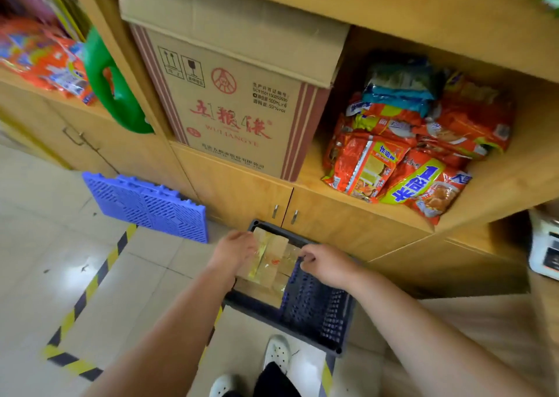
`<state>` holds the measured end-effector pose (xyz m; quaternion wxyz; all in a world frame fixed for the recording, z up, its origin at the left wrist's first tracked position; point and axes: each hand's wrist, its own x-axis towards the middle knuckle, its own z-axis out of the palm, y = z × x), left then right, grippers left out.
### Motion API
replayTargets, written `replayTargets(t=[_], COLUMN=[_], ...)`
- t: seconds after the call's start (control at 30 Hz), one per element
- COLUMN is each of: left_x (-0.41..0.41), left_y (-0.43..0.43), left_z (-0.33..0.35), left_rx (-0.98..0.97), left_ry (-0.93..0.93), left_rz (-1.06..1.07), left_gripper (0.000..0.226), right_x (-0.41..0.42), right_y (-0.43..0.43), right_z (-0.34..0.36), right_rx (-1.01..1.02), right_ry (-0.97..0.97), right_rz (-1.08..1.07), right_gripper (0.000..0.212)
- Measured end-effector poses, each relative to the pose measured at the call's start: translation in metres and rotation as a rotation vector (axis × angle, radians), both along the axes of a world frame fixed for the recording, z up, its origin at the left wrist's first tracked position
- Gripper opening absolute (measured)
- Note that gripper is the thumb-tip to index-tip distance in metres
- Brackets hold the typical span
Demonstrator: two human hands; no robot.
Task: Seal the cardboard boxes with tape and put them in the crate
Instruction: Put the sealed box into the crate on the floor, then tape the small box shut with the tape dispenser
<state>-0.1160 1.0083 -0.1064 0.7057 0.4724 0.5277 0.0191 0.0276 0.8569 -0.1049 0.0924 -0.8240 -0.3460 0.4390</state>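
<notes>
A small cardboard box [273, 262] with shiny tape strips across its top sits at the open mouth of a dark blue slotted crate [314, 315] on the floor. My left hand [234, 250] grips the box's left end. At the box's right end, over the crate's rim, my right hand [325, 263] holds it with curled fingers. More brown cardboard shows lower in the crate beneath the box. Whether the box rests on it or hangs above it I cannot tell.
A wooden cupboard [242, 194] with shelves stands right behind the crate. On its shelf are a large printed carton [230, 109] and snack packets [408, 151]. A blue plastic pallet panel [145, 206] leans at the left. Yellow-black tape [90, 287] marks the floor. My shoes [276, 351] are below.
</notes>
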Motion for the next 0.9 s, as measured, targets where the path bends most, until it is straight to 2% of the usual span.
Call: replayTargets(t=[0.2,0.3,0.37,0.47,0.57,0.63,0.7,0.9], left_x=[-0.024,-0.039,-0.049,-0.071,-0.082,-0.081,-0.076,-0.057], left_y=[-0.023,-0.033,-0.041,-0.055,-0.073,-0.089,-0.108,-0.184], left_z=[0.036,0.048,0.053,0.057,0.061,0.068,0.076,0.086], left_rx=[0.009,-0.011,-0.011,0.041,0.074,0.085,0.119,0.247], left_ry=[-0.079,-0.12,-0.084,-0.076,-0.03,-0.022,-0.056,-0.083], left_rz=[-0.073,-0.125,-0.16,-0.266,-0.401,-0.481,-0.552,-0.768], left_gripper=[0.031,0.025,0.021,0.028,0.017,0.009,0.018,0.013], right_x=[-0.031,-0.055,-0.072,-0.103,-0.132,-0.147,-0.158,-0.182], right_y=[-0.023,-0.039,-0.05,-0.071,-0.098,-0.119,-0.141,-0.224], right_z=[0.05,0.067,0.076,0.087,0.096,0.101,0.108,0.13], right_rx=[0.114,0.125,0.12,0.101,0.098,0.11,0.117,0.128], right_ry=[-0.073,-0.118,-0.151,-0.194,-0.217,-0.23,-0.251,-0.363], right_rz=[-0.163,-0.212,-0.215,-0.233,-0.297,-0.348,-0.412,-0.567], right_gripper=[0.034,0.037,0.037,0.038,0.037,0.036,0.034,0.03])
